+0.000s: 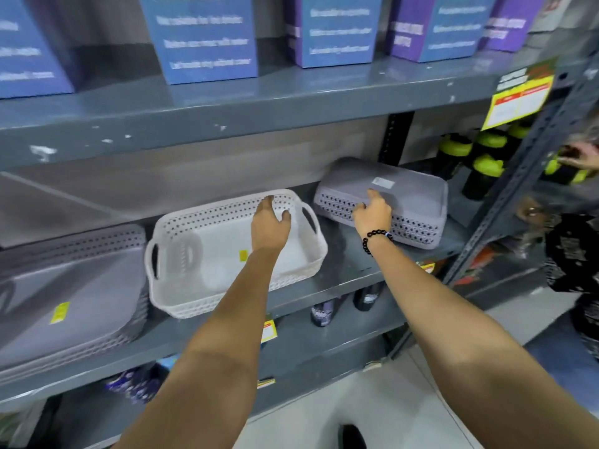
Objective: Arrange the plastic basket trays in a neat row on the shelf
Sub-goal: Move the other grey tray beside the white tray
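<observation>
The left hand (270, 222) reaches into the white basket tray (207, 254), fingers spread and curled over the tray's far rim near its right handle, though whether they actually clamp that rim cannot be told from here; the right hand (372, 213), a black bead bracelet (376, 241) on its wrist, rests against the near long side of the grey basket tray (402, 196), forefinger stretched up onto the flat base and thumb out to the left, fingers loose and parted rather than closed round anything; the white tray sits right way up on the middle shelf (353, 270), turned at a slant so that one corner overhangs the front edge, a small yellow sticker inside it; the grey tray lies upside down just to its right, set further back and also askew, a pale label on its upturned base; to the left of the white tray stands a stack of grey trays (71, 293), base upward, with a yellow sticker; on the shelf above stand blue and purple boxes (207, 37); past the upright at the right are dark bottles with yellow-green caps (479, 163), and a yellow price sign (518, 98) hangs over them; another person's hand and dark patterned clothing show at the far right edge.
</observation>
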Available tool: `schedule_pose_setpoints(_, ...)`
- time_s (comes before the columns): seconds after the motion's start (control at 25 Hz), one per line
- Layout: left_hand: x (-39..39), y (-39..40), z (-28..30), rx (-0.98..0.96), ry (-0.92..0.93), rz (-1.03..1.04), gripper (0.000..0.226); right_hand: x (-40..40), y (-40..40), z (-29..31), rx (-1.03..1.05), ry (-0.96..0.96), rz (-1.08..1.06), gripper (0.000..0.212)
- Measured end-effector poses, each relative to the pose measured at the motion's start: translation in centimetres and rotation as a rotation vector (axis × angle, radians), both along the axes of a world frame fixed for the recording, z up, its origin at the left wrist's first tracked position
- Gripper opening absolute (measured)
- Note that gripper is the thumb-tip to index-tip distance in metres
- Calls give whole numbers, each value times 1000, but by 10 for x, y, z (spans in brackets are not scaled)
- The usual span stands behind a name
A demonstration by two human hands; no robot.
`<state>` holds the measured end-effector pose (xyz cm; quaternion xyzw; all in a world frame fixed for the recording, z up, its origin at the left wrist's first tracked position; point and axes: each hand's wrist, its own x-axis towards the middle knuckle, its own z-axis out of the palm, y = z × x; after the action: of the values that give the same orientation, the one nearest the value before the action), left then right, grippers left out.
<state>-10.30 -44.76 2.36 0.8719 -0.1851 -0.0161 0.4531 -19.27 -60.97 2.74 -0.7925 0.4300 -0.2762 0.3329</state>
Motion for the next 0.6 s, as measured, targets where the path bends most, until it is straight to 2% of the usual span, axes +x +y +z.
schedule_pose_setpoints(0.12,2,-70,5,-7,25,-162,57,-12,-56,1,-25,26,-56,47)
schedule_pose_setpoints(0.28,16,-155,15,43,13,-202,63,-17,-127,0,-90,209,-43,51)
schedule_pose_setpoints(0.4,38,-209,21,190,-2,-164,68,-13,-174,-8,-39,363,-63,60)
schedule_pose_setpoints(0.48,62,-226,13,292,23,-104,69,-8,-190,-11,71,399,-103,67)
schedule_pose_setpoints(0.6,80,-240,-6,511,101,-101,74,-2,-206,-19,132,407,-123,71)
